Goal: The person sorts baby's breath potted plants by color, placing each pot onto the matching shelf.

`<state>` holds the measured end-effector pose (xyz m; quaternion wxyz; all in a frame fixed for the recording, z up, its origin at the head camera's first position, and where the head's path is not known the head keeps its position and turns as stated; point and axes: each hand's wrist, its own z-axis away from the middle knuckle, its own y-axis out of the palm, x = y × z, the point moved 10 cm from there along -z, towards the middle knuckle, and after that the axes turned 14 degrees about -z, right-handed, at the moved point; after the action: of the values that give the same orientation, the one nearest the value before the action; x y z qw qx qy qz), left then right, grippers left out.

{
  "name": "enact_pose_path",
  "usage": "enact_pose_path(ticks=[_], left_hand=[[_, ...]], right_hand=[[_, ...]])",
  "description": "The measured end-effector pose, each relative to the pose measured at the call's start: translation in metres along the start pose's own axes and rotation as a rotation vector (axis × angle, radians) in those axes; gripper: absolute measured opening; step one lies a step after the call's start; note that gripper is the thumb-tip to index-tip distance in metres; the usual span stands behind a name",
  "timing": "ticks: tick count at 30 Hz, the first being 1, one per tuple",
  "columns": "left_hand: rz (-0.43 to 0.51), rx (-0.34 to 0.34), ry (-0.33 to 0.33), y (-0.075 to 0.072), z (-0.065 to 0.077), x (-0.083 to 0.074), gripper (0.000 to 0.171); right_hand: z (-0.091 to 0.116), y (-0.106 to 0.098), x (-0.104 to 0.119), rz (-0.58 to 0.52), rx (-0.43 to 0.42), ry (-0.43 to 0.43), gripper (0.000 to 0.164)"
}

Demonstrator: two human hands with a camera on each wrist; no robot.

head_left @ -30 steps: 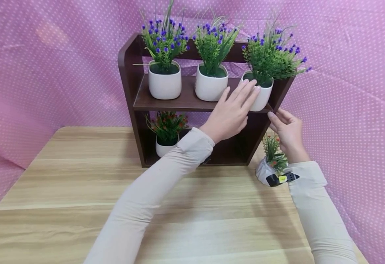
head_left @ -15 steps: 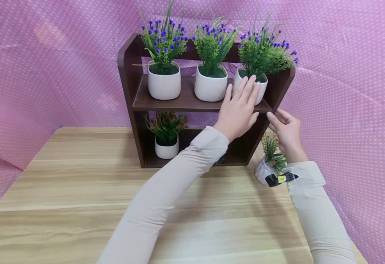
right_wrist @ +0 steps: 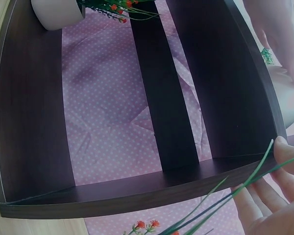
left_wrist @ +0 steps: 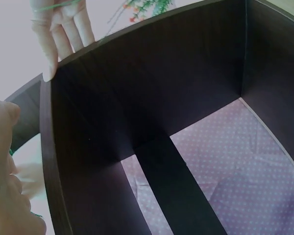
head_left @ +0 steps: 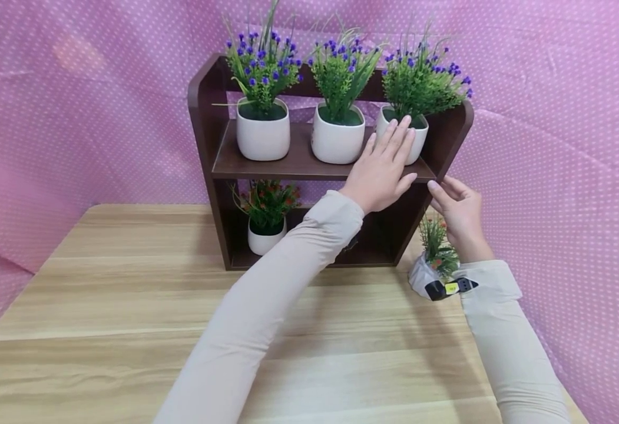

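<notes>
My left hand [head_left: 380, 174] lies with straight fingers against the front of the right-hand white pot [head_left: 419, 144], which holds a purple-flowered plant [head_left: 420, 82] and stands at the right end of the upper board. The dark brown two-tier shelf [head_left: 288, 171] is steadied by my right hand [head_left: 460, 215], whose thumb and fingers pinch its right side panel. The right wrist view shows that thumb [right_wrist: 284, 149] at the panel's front edge, with the other fingers along its outer side. Two more white pots, the left one [head_left: 263, 138] and the middle one [head_left: 338, 141], share the upper board.
On the lower tier stands a white pot [head_left: 267, 241] of red flowers, at the left. Beside the shelf's right foot, a small grey-white pot [head_left: 420, 277] with a red-flowered plant sits on the wooden table [head_left: 102, 330]. Pink dotted cloth [head_left: 102, 118] hangs behind.
The right-hand pot has slid left and back on the upper board, with my left hand's fingers against it. My right hand has kept its hold on the side panel.
</notes>
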<state>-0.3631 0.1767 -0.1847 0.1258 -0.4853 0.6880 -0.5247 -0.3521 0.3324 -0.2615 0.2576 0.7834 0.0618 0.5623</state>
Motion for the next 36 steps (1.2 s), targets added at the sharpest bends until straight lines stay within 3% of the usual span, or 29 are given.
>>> enact_pose_path(ticks=[8,18,23,36], left_hand=[[0.033,0.013,0.01,0.007,-0.005,0.001,0.078],[0.041,0.011,0.003,0.007,-0.007,0.0,0.08],[0.049,0.019,-0.003,0.008,-0.007,-0.001,0.082],[0.116,-0.031,0.017,-0.006,0.005,0.009,0.076]], right_hand=[[-0.001,-0.001,0.0,0.004,0.007,-0.012,0.038],[0.0,-0.002,-0.001,0.032,-0.015,0.004,0.047],[0.0,-0.002,0.001,0.028,-0.008,0.001,0.043],[0.001,-0.001,0.0,-0.002,0.0,0.006,0.034]])
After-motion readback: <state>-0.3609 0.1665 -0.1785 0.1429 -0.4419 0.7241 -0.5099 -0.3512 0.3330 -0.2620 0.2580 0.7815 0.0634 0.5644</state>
